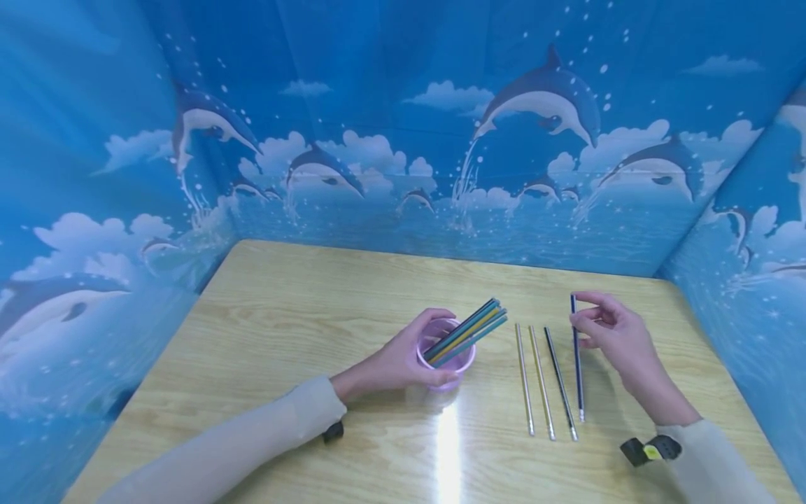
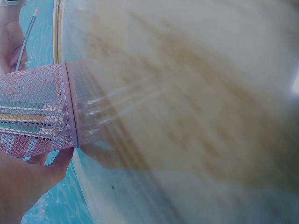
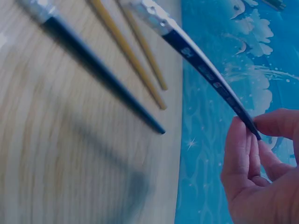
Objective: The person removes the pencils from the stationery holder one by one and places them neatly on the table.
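– What does the right hand [image 1: 620, 339] have?
– A dark blue pencil [image 1: 578, 371], pinched between fingertips and thumb.
– Where along it?
– Close to the far tip. Nearly the whole length runs out of the pinch toward the person, silver-capped end nearest. In the right wrist view it slants above the table [image 1: 302, 301].
– Anything beside it?
– Three pencils lying side by side, just to its left: a black pencil [image 1: 560, 381] nearest, then a yellow pencil [image 1: 542, 381], then a paler pencil [image 1: 525, 378]. All have their silver ends toward the person.
– And the left hand [image 1: 398, 357]?
– Wrapped round a pink mesh pencil cup [image 2: 35, 86], thumb on the near side. The mouth shows from above, and a bundle of pencils [image 1: 469, 330], teal, yellow and dark, leans out over the rim to the right.
– Does the base touch the tabletop?
– I can't tell; it is reflected in the shiny surface beside it.
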The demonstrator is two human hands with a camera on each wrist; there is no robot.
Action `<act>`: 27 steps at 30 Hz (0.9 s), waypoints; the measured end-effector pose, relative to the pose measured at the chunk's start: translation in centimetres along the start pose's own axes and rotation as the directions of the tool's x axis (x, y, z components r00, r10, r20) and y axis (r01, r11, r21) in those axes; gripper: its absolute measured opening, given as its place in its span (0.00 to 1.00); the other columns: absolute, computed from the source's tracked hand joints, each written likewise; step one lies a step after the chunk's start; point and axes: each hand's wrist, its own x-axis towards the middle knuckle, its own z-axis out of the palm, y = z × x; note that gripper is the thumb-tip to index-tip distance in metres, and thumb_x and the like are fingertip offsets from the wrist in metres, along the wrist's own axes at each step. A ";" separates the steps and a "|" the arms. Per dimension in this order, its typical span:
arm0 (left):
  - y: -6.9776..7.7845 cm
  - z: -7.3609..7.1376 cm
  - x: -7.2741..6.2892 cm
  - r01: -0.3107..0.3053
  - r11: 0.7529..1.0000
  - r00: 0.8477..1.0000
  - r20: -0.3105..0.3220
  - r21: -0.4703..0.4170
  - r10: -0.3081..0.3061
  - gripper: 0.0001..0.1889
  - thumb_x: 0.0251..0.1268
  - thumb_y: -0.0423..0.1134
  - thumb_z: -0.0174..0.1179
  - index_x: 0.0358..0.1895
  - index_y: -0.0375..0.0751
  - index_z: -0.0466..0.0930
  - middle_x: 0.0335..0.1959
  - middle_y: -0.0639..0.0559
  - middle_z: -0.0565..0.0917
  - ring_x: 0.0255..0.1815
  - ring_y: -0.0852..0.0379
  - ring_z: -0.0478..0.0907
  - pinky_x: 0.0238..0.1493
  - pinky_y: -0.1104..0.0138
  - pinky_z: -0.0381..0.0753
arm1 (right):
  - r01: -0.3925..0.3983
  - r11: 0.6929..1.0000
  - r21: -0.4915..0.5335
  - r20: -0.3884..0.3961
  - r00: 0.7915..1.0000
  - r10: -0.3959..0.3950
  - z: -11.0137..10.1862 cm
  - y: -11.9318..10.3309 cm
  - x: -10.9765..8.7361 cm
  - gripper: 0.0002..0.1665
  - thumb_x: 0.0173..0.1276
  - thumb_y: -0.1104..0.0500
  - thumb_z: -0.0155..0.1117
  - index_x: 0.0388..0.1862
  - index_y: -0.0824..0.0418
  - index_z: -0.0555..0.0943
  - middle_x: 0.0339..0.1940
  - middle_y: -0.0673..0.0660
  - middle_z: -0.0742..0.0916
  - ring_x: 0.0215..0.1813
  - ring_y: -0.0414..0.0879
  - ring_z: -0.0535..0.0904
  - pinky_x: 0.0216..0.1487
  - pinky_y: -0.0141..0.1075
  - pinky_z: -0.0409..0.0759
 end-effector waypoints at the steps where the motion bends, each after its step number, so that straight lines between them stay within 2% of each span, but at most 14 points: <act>1: 0.0 0.0 0.0 0.000 1.000 1.000 0.000 -0.002 0.000 0.47 0.61 0.40 0.83 0.80 0.59 0.64 0.69 0.58 0.79 0.70 0.54 0.78 0.70 0.59 0.79 | -0.018 0.999 -0.040 0.012 1.000 0.019 -0.1 0.2 0.1 0.29 0.82 0.60 0.68 0.77 0.64 0.75 0.44 0.48 0.87 0.42 0.37 0.87 0.42 0.37 0.92; 4: 0.0 0.0 0.0 0.000 1.000 1.000 0.000 0.000 0.000 0.46 0.62 0.40 0.82 0.80 0.60 0.64 0.69 0.59 0.79 0.70 0.55 0.78 0.70 0.60 0.79 | -0.065 0.988 -0.141 0.053 0.996 0.073 -0.2 0.9 0.5 0.33 0.83 0.59 0.66 0.80 0.71 0.70 0.46 0.53 0.86 0.42 0.38 0.85 0.44 0.39 0.92; 7: 0.0 -0.1 -0.1 0.000 1.000 1.000 0.003 0.003 0.000 0.46 0.62 0.40 0.82 0.80 0.61 0.64 0.69 0.59 0.79 0.70 0.56 0.77 0.70 0.60 0.79 | -0.096 0.969 -0.228 0.098 0.988 0.121 -0.4 1.5 0.7 0.34 0.83 0.59 0.64 0.80 0.73 0.68 0.48 0.59 0.85 0.42 0.41 0.83 0.43 0.39 0.92; 12: 0.2 -0.1 0.0 -0.002 1.000 1.000 0.002 0.004 0.002 0.46 0.62 0.39 0.82 0.79 0.62 0.64 0.70 0.58 0.79 0.70 0.56 0.77 0.70 0.60 0.79 | -0.103 0.951 -0.293 0.142 0.978 0.150 -0.5 2.6 1.2 0.33 0.83 0.61 0.64 0.79 0.75 0.68 0.50 0.65 0.85 0.41 0.46 0.85 0.40 0.39 0.91; 21: 0.3 0.0 0.0 -0.001 1.000 1.000 0.001 0.007 0.001 0.46 0.62 0.39 0.82 0.79 0.62 0.65 0.69 0.59 0.79 0.71 0.54 0.77 0.71 0.59 0.78 | -0.093 0.898 -0.429 0.163 0.970 0.178 0.1 3.7 1.6 0.34 0.80 0.61 0.67 0.77 0.75 0.70 0.48 0.64 0.86 0.39 0.49 0.86 0.36 0.37 0.89; 27: 0.2 0.0 -0.1 -0.006 1.000 1.000 0.010 0.008 0.005 0.46 0.62 0.38 0.82 0.79 0.62 0.65 0.70 0.59 0.79 0.71 0.53 0.77 0.70 0.59 0.79 | -0.063 0.852 -0.519 0.151 0.975 0.164 0.4 3.4 1.7 0.33 0.78 0.60 0.68 0.75 0.75 0.72 0.41 0.58 0.88 0.32 0.49 0.85 0.32 0.38 0.81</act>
